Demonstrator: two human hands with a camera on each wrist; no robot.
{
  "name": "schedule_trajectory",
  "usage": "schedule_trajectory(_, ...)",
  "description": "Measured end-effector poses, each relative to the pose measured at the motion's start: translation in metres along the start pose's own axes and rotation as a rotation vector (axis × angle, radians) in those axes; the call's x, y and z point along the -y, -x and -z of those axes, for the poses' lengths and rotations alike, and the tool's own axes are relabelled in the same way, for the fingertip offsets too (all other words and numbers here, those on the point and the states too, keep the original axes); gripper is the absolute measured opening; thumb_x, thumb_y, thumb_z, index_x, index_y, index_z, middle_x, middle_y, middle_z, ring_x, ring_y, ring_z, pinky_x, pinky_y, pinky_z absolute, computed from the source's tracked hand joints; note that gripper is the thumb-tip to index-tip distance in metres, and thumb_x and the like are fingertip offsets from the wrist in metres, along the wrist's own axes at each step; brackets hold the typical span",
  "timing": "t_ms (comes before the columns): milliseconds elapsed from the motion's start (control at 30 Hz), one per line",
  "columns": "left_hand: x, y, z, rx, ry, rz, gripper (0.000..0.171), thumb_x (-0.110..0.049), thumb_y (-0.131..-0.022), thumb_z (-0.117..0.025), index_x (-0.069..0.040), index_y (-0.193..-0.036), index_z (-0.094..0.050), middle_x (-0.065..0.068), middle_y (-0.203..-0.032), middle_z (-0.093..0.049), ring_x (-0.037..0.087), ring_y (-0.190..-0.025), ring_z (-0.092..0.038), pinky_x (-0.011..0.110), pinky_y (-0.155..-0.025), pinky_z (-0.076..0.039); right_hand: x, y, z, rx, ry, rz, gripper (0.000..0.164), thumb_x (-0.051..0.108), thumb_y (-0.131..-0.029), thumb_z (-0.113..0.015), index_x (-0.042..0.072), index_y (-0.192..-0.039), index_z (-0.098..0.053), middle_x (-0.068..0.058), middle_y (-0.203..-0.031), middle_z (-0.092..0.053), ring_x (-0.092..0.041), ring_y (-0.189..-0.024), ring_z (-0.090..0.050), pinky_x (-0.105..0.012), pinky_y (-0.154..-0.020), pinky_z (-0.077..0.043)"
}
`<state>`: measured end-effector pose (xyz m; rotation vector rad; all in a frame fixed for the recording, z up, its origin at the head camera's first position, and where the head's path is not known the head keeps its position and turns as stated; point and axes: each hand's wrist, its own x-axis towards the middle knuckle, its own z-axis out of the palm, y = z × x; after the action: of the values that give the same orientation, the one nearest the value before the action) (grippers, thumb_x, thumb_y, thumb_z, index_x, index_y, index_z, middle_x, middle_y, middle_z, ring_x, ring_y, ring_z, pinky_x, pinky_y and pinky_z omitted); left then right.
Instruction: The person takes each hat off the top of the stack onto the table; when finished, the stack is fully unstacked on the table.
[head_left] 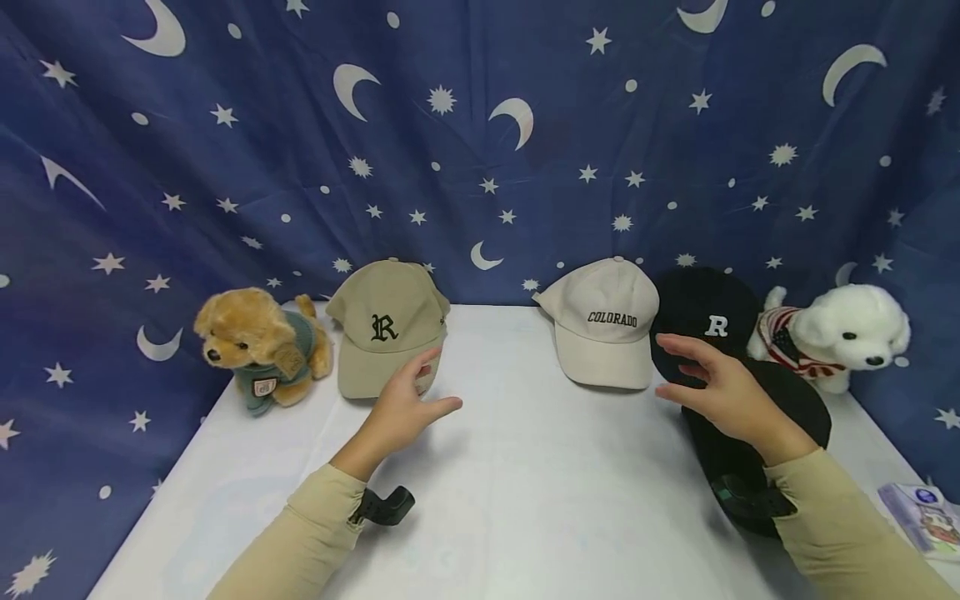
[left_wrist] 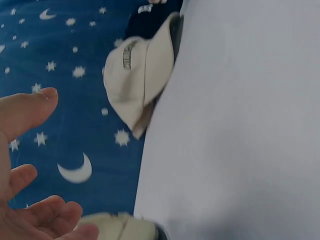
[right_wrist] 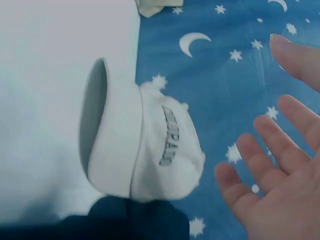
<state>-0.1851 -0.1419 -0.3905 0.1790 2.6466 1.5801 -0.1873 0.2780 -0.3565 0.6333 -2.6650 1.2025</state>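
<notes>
My left hand [head_left: 401, 414] hovers over the white table with thumb and fingers spread, holding nothing. Behind its fingertips stands a khaki cap [head_left: 390, 304] with a dark letter R. My right hand [head_left: 731, 396] is likewise spread and holds nothing. It hangs above a black cap-like item [head_left: 798, 404], which my hand and forearm partly hide. Beyond the right fingers are a black cap [head_left: 705, 296] with a white R and a cream cap [head_left: 607, 308] lettered COLORADO. In the right wrist view, the cream cap [right_wrist: 165, 145] lies apart from the open fingers [right_wrist: 280, 165].
A golden plush dog [head_left: 247, 333] in a green vest sits at the back left. At the back right is a white plush dog [head_left: 855, 325] with a striped scarf. A printed package [head_left: 922, 518] lies at the right edge. Blue star-patterned cloth [head_left: 480, 167] surrounds the white table [head_left: 510, 483].
</notes>
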Motion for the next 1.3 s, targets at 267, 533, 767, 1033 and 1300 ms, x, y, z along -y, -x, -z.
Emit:
schedule_trajectory(267, 0.021, 0.003, 0.022, -0.065, -0.019, 0.039, 0.079, -0.019, -0.088, -0.078, -0.006, -0.153, -0.035, 0.024, -0.154, -0.032, 0.04, -0.142, -0.03, 0.054, -0.112, -0.032, 0.008, -0.018, -0.022, 0.057, -0.042, -0.01, 0.062, 0.01, -0.087, -0.079, -0.002, -0.141, -0.051, -0.017, -0.146, -0.049, -0.023, -0.129, -0.046, -0.011, -0.097, -0.04)
schedule_trajectory(533, 0.044, 0.002, 0.044, -0.15, -0.074, 0.094, 0.084, -0.022, -0.089, -0.077, -0.005, -0.156, -0.028, 0.024, -0.155, -0.03, 0.04, -0.143, -0.028, 0.057, -0.112, -0.03, 0.013, -0.045, -0.049, 0.157, -0.135, -0.024, 0.062, 0.011, -0.088, -0.078, -0.002, -0.142, -0.05, -0.016, -0.149, -0.045, -0.036, -0.131, -0.045, -0.055, -0.102, -0.043)
schedule_trajectory(767, 0.059, 0.003, 0.058, -0.176, -0.099, 0.13, 0.083, -0.026, -0.091, -0.076, -0.004, -0.156, -0.029, 0.025, -0.156, -0.027, 0.042, -0.143, -0.027, 0.056, -0.113, -0.027, 0.015, -0.07, -0.079, 0.206, -0.193, -0.043, 0.063, 0.013, -0.088, -0.078, 0.0, -0.144, -0.05, -0.017, -0.147, -0.048, -0.035, -0.133, -0.045, -0.054, -0.103, -0.043)
schedule_trajectory(1033, 0.073, 0.0, 0.07, -0.2, -0.113, 0.18, 0.083, -0.03, -0.092, -0.074, -0.004, -0.156, -0.028, 0.027, -0.157, -0.028, 0.043, -0.144, -0.026, 0.055, -0.115, -0.024, 0.026, -0.093, -0.111, 0.209, -0.282, -0.047, 0.065, 0.013, -0.086, -0.08, 0.0, -0.144, -0.051, -0.017, -0.146, -0.049, -0.036, -0.133, -0.045, -0.054, -0.103, -0.042)
schedule_trajectory(1300, 0.082, -0.001, 0.074, -0.205, -0.126, 0.201, 0.083, -0.032, -0.092, -0.073, -0.003, -0.156, -0.029, 0.025, -0.157, -0.028, 0.042, -0.142, -0.029, 0.054, -0.114, -0.026, 0.032, -0.11, -0.142, 0.208, -0.331, -0.049, 0.064, 0.009, -0.086, -0.079, -0.001, -0.143, -0.052, -0.016, -0.145, -0.051, -0.036, -0.132, -0.047, -0.056, -0.105, -0.04)
